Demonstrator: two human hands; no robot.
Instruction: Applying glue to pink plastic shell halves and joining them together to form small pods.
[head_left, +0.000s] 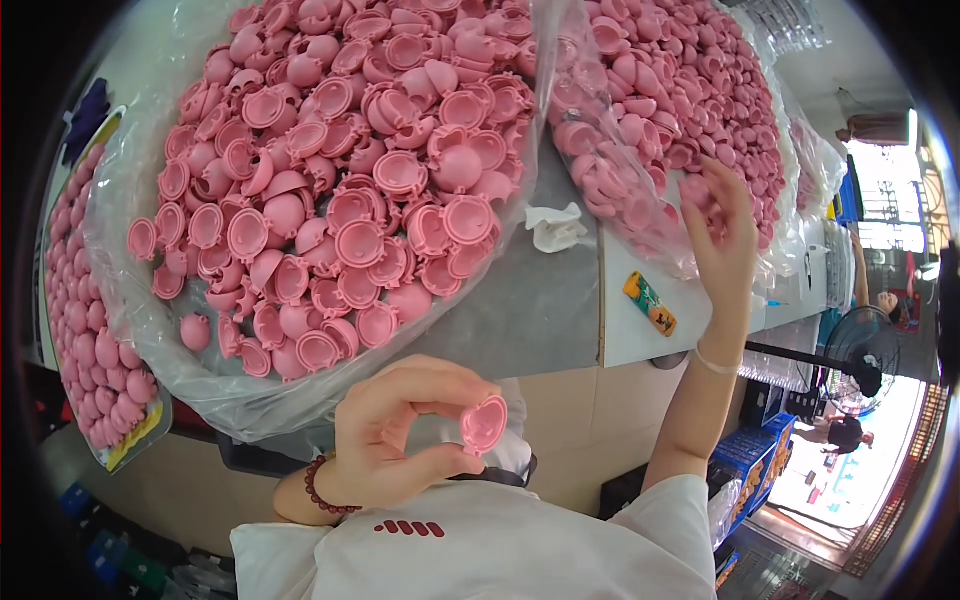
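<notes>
- Your left hand (395, 430), at 7 o'clock, pinches one small pink half-shell (484, 425) between thumb and fingers, its hollow side showing and its rim raised clear of everything but your grip.
- Your right hand (722, 225), between 2 and 3 o'clock, reaches into the bagged pieces with its fingers curled down; they overlap pink pieces there, but you cannot tell from this view whether they grasp one.
- A dark red bead bracelet (318, 488) circles your left wrist and a pale band (715, 365) your right.
- At 10 o'clock, an opened clear plastic bag (205, 385) spreads over the grey worktop (535, 325), heaped with pink shells (360, 243), some hollow side up, others dome up.
- At 1 o'clock, a second clear bag (683, 262) holds another dense heap of pink pieces (715, 95).
- Between the two bags, a crumpled white tissue (556, 228) lies on the worktop.
- At 3 o'clock, near your right forearm, lies an orange-and-green packet (650, 303).
- At 9 o'clock, a tray (148, 440) carries rows of rounded pink pieces (95, 340).
- Farther off, a black fan (862, 352) stands at 3 o'clock and blue boxes (752, 462) at 4.
</notes>
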